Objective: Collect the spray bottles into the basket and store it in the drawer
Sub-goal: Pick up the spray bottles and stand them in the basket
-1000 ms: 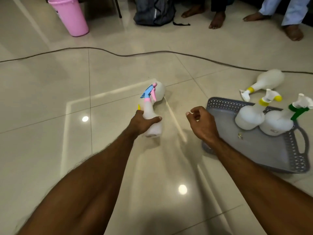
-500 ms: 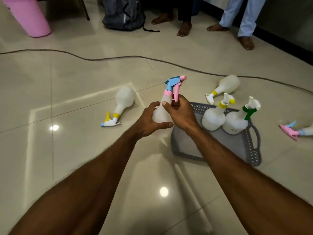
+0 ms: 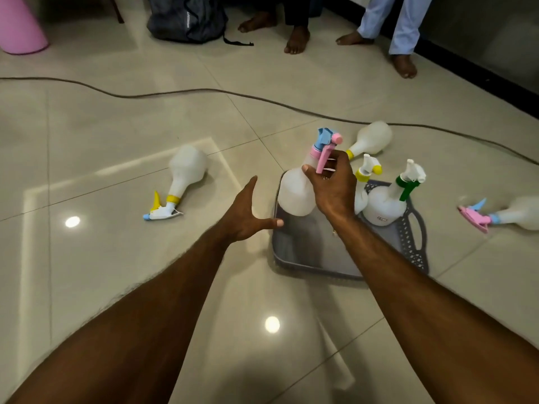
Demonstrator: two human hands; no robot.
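My right hand (image 3: 335,188) grips the neck of a white spray bottle with a pink and blue trigger (image 3: 294,193), held upright over the left end of the grey basket (image 3: 414,252). My left hand (image 3: 248,211) hangs open just left of the basket, holding nothing. Two white bottles stand in the basket, one with a yellow collar (image 3: 367,170) and one with a green trigger (image 3: 388,199). On the floor lie three more: a yellow-trigger bottle (image 3: 183,176) at the left, a yellow-collar bottle (image 3: 370,139) behind the basket, a pink-trigger bottle (image 3: 513,212) at the right.
A dark cable (image 3: 175,93) runs across the tiled floor behind the bottles. A grey backpack (image 3: 186,16) and a pink bucket (image 3: 17,27) stand at the back. Bare feet (image 3: 294,39) of people are at the far side.
My left hand has let go of the pink-trigger bottle and drawn back, fingers spread. My right hand alone has carried the bottle rightward over the basket's left end.
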